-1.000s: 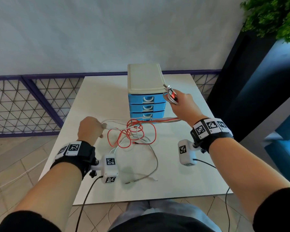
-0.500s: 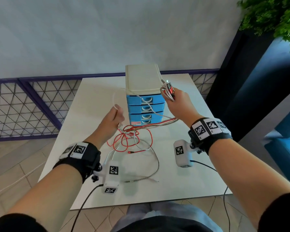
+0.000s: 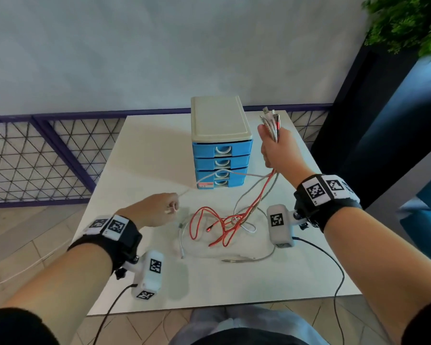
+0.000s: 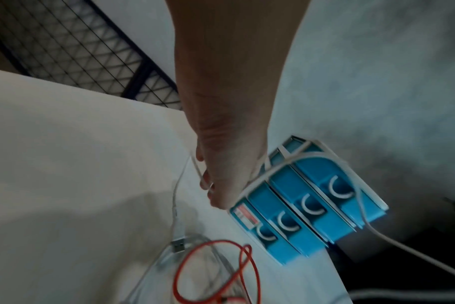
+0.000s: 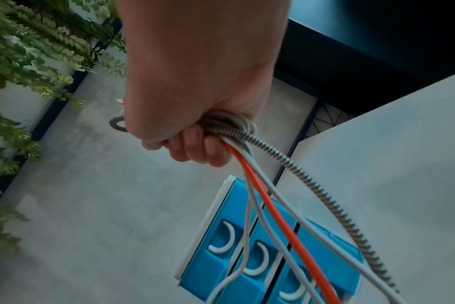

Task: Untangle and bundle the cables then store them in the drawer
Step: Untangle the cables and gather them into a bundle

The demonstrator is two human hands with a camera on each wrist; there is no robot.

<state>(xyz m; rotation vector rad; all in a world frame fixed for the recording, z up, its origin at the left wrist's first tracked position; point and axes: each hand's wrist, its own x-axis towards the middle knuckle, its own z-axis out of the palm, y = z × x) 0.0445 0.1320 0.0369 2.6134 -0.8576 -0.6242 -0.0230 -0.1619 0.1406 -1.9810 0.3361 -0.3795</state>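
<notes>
The cables lie partly in a loose tangle on the white table, in front of the drawer unit, and partly run up into my right hand. There my fingers are curled tight round one end of each: a red cable, pale grey ones and a spring-wrapped metal one, their plugs poking out above my fist. My left hand is low over the table to the left of the tangle, pinching a thin white cable that stretches across the drawer fronts toward my right hand.

These are light and limp, so I judge they will follow wherever I pull, but the loops will snag on each other if I yank. The spring-wrapped one looks stiffer and likely to hold its curve; the smooth red and white ones could slide through a slack pinch. Best hold is near the plugs, where there is something firm to grip, running each length out through my fingers before coiling.

All four drawers look closed. Farther off stand a wire-mesh fence on the left and a green plant at the far right.
</notes>
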